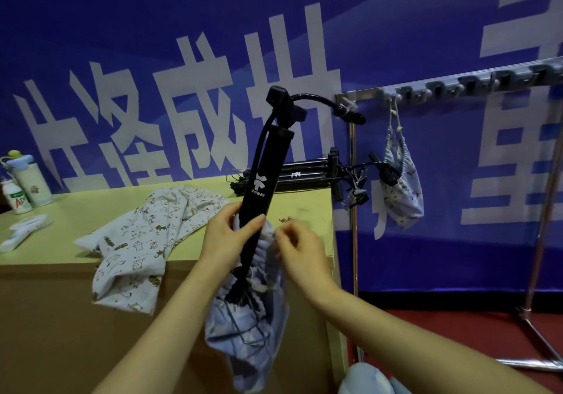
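Observation:
A black hand pump [268,162] with a hose stands tilted, its lower end inside a light blue drawstring bag [253,311]. My left hand [228,235] grips the pump's barrel just above the bag's gathered mouth. My right hand [300,247] is blurred at the bag's rim on the right, its fingers curled against the cloth. The pump's foot is hidden inside the bag.
A pale wooden table [304,207] holds printed cream bags [143,241], more black pumps [298,175], a flask [29,180], a small bottle [16,198] and a white packet [23,232]. A metal rack [353,210] on the right carries a hanging filled bag [402,180].

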Motion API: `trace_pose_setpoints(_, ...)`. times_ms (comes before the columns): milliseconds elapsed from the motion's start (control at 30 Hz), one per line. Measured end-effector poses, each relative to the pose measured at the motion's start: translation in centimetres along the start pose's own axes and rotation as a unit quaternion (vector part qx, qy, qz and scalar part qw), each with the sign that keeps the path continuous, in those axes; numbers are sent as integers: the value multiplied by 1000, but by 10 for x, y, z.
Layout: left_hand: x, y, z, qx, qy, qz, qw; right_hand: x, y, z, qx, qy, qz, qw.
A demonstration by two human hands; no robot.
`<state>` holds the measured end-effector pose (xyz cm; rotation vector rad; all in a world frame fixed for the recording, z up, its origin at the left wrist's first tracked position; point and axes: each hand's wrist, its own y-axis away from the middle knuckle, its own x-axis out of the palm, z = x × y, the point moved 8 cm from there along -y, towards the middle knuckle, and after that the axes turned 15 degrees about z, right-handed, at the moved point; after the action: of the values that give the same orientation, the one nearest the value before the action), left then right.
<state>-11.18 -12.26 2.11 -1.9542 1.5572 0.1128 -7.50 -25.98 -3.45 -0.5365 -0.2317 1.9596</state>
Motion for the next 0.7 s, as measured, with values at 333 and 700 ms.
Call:
trace_pose_setpoints(333, 6, 5, -4, 11, 163, 33, 986, 40, 21, -39, 144, 250, 112, 951)
trace_pose_setpoints(700, -9, 4, 10, 15, 152, -38, 988, 34, 26, -45, 130, 260, 128, 948)
